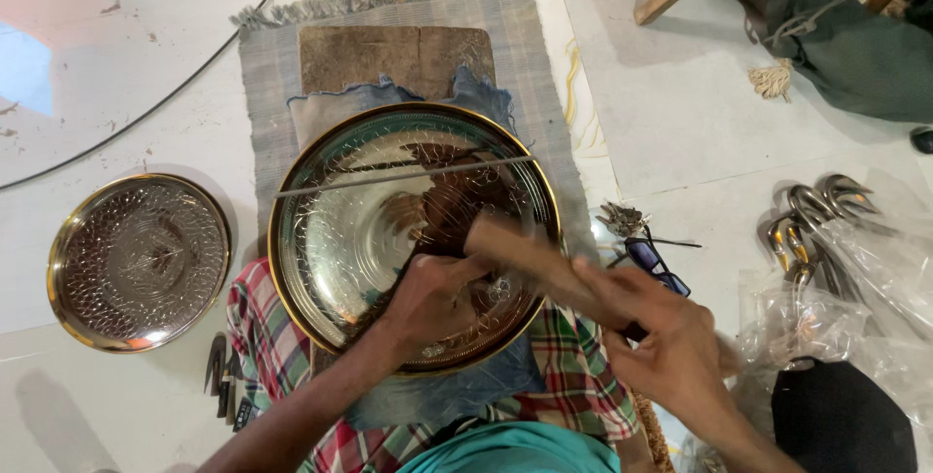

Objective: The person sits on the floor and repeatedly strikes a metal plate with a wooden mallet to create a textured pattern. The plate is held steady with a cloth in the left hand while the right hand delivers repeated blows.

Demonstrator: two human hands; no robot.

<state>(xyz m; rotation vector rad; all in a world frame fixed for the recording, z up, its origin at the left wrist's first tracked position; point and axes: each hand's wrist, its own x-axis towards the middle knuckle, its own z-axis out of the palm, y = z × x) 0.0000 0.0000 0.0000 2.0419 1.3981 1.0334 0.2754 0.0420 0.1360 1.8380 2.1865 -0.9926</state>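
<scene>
A large round brass plate [321, 240] with an engraved, shiny face lies in front of me on blue cloth. My left hand [428, 298] rests on the plate's near part, fingers closed around a small tool I can barely see. My right hand [671, 337] grips a wooden mallet [525, 249], blurred, its head over the plate just beside my left hand. A thin metal rod [389, 176] lies across the plate's far half.
A smaller engraved plate [141, 259] sits on the floor at left, with several small chisels [225, 385] near it. A wooden board [389, 55] lies on a grey mat behind the plate. Eyeglasses [656, 264], metal pieces in plastic [816, 230] and a black object [841, 420] are at right.
</scene>
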